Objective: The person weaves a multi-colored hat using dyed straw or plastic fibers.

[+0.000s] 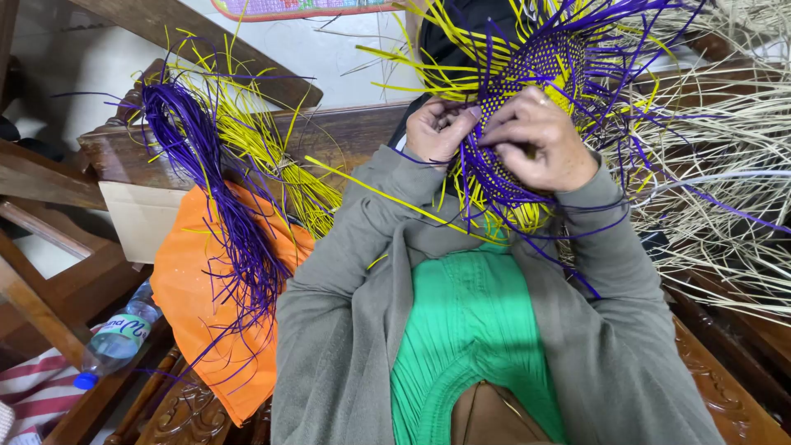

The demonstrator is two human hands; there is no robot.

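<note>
While both hands pinch the purple-and-yellow woven piece point(527, 74) held up before the chest, the left hand point(437, 128) has its grip closed on loose strips at the weave's edge and the right hand point(535, 140) presses the mesh. Loose strands splay everywhere; a slack pinch could let the last crossings slip and unravel.

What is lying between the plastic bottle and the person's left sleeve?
In the head view, an orange cloth lies between the plastic bottle and the left sleeve, with a bundle of purple strips draped over it.
</note>
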